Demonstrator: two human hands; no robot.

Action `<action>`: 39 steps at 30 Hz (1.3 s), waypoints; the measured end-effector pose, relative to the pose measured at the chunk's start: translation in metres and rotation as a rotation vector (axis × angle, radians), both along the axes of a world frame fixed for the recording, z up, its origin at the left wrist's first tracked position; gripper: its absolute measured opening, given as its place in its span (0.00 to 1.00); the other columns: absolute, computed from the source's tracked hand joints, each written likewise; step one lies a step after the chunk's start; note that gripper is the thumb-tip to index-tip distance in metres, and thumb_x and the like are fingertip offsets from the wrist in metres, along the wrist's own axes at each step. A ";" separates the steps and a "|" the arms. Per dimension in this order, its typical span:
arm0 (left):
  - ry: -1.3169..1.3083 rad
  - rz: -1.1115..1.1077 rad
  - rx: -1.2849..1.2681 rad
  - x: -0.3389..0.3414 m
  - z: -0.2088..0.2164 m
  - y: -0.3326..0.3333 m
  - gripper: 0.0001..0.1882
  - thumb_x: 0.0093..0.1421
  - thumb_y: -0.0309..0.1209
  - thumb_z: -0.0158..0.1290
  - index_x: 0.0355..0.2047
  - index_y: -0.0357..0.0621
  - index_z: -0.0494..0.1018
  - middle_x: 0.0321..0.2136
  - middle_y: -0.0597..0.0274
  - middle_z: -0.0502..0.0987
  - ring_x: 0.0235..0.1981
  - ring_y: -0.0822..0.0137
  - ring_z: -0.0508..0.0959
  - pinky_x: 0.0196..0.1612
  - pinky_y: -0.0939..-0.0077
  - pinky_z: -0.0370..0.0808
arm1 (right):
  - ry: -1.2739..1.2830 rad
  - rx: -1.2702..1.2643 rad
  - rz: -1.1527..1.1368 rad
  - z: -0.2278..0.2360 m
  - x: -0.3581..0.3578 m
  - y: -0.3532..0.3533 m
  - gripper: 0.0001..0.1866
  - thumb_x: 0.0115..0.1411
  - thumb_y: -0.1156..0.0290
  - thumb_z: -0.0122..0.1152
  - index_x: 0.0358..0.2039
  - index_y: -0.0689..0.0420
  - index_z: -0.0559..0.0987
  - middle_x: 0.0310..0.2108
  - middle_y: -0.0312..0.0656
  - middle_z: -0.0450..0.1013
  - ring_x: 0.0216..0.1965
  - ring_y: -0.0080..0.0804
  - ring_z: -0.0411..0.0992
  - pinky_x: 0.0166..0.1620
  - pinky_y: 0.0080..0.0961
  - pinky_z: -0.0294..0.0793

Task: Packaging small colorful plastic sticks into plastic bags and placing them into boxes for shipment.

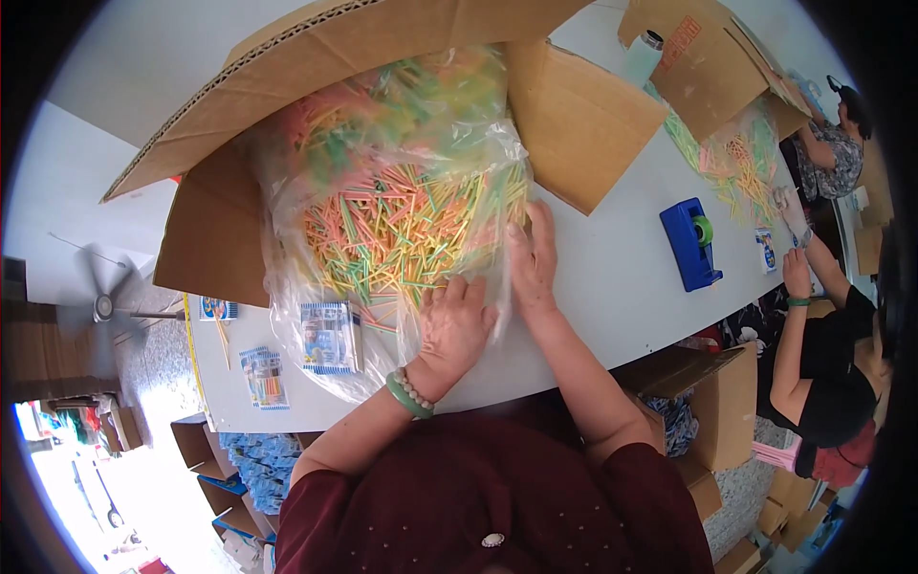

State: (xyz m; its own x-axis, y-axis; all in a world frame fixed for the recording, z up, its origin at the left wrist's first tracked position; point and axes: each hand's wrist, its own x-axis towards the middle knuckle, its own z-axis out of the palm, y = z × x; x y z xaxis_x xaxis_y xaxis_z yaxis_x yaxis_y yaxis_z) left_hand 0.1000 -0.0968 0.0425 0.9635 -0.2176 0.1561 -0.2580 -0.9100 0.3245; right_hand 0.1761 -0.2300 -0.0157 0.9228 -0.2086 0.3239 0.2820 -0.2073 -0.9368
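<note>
One large open brown cardboard box (583,124) stands on one pale table (612,258), and one crumpled clear plastic bag (497,143) spreads across its open mouth. The thin pastel sticks (382,225) lie in that bag at the box's mouth, far too many to count. Two bare hands are at work, set apart from each other but near: the left hand (454,325) rests palm down at the near edge of the bag, fingertips at the sticks, and the right hand (535,258) lies along the bag's right edge; whether either one grips plastic or sticks, I cannot tell. On the near left of the box are one stack of blue-and-clear flat packets (330,337), its number hidden, and two single packets, one lying flat (264,379) and one partly covered (218,308). To the right of the box sits one blue tape dispenser with a green roll (688,244); beyond it, farther right, are one second brown carton (693,72), one pale green bottle with a dark cap (642,57) and two other people. The sticks are slim and straight, coral pink, yellow, orange and soft green, jumbled at all angles, crisp in the opening and blurred under the cloudy plastic behind
</note>
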 end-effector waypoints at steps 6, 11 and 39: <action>-0.041 -0.244 0.004 -0.001 -0.016 -0.011 0.11 0.49 0.31 0.54 0.34 0.41 0.74 0.32 0.55 0.70 0.36 0.54 0.72 0.40 0.60 0.69 | 0.427 -0.276 -0.013 0.035 -0.025 -0.011 0.21 0.60 0.52 0.55 0.39 0.59 0.72 0.30 0.47 0.72 0.35 0.43 0.72 0.40 0.37 0.71; -0.023 -0.514 -0.134 0.003 -0.013 -0.012 0.08 0.49 0.29 0.54 0.30 0.39 0.74 0.36 0.54 0.72 0.37 0.54 0.72 0.40 0.61 0.70 | 0.379 -0.299 0.045 0.024 -0.015 -0.021 0.15 0.52 0.60 0.61 0.27 0.59 0.71 0.20 0.45 0.71 0.24 0.41 0.70 0.29 0.35 0.68; -0.263 -0.138 -0.046 -0.019 0.007 0.064 0.14 0.49 0.24 0.53 0.39 0.38 0.73 0.46 0.51 0.71 0.52 0.50 0.70 0.57 0.50 0.63 | -0.389 -1.102 0.279 0.080 0.027 0.028 0.18 0.50 0.74 0.54 0.44 0.58 0.74 0.40 0.40 0.67 0.44 0.36 0.66 0.43 0.32 0.66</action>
